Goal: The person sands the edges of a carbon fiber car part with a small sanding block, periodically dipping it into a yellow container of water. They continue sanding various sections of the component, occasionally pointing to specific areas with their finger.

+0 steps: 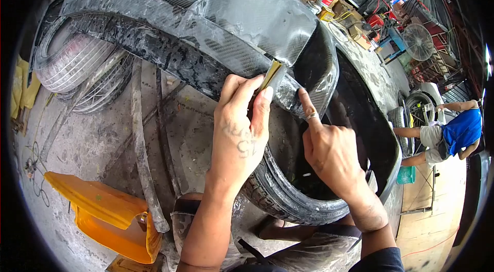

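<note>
A folded piece of sandpaper (272,74), yellowish inside and grey outside, is pinched between the thumb and fingers of my left hand (240,128). It stands against the edge of a large grey and black carbon-fibre body part (231,12). My right hand (332,156) has its index finger stretched out, the tip on the wet, dusty edge of the part just right of the sandpaper. The other fingers of that hand are curled, and nothing shows in them.
Tires (288,202) lie under the part, with another wheel (77,64) at the left. An orange panel (103,210) rests at lower left beside a metal bar (141,143). A person in a blue shirt (461,130) is at the right, near a fan (418,42).
</note>
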{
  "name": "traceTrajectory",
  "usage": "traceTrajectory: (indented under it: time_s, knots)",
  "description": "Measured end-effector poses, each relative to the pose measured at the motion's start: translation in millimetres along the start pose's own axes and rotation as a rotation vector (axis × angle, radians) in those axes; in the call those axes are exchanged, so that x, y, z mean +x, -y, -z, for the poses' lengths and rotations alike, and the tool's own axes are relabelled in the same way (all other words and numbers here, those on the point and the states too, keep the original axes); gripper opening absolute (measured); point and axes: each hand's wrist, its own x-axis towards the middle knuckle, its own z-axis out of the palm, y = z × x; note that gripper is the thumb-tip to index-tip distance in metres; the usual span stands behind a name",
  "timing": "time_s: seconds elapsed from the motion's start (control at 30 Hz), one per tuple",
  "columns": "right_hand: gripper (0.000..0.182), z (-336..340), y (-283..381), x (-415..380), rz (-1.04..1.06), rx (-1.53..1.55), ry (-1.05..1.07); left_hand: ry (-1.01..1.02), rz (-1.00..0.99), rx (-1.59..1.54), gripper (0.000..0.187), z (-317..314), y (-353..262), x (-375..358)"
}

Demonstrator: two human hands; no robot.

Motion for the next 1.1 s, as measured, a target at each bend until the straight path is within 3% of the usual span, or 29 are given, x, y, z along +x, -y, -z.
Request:
traceTrajectory:
  time_s: [0.43, 0.6, 0.8, 0.83, 0.87, 0.93, 1.1]
  knots:
    - [0.080, -8.0, -1.7, -22.8, -0.003, 0.128, 0.001, 0.024, 0.004, -0.001, 0.020, 0.2, -5.2, 0.9]
    - [0.072, -13.3, -6.3, -29.2, 0.085, 0.169, -0.034, -0.009, -0.023, 0.021, 0.024, -1.9, 0.0, -0.1]
    - [0.068, -10.4, -10.1, -29.7, 0.051, 0.282, -0.134, -0.011, -0.028, 0.027, 0.024, -1.7, -0.4, -0.1]
    - [0.054, -4.9, -8.9, -26.0, 0.003, 0.320, -0.162, -0.013, -0.032, 0.030, 0.024, -1.9, -0.6, 0.2]
    - [0.054, -1.2, -9.6, -23.4, 0.001, 0.319, -0.162, -0.015, -0.036, 0.033, 0.024, -2.0, -0.8, 0.3]
    - [0.060, 3.5, -11.0, -18.5, -0.106, 0.302, -0.183, -0.018, -0.031, 0.022, 0.024, -2.8, -1.1, 0.3]
    - [0.074, -3.5, -10.6, -10.6, -0.042, 0.276, -0.107, -0.025, -0.058, 0.022, 0.024, -3.5, 1.5, 0.3]
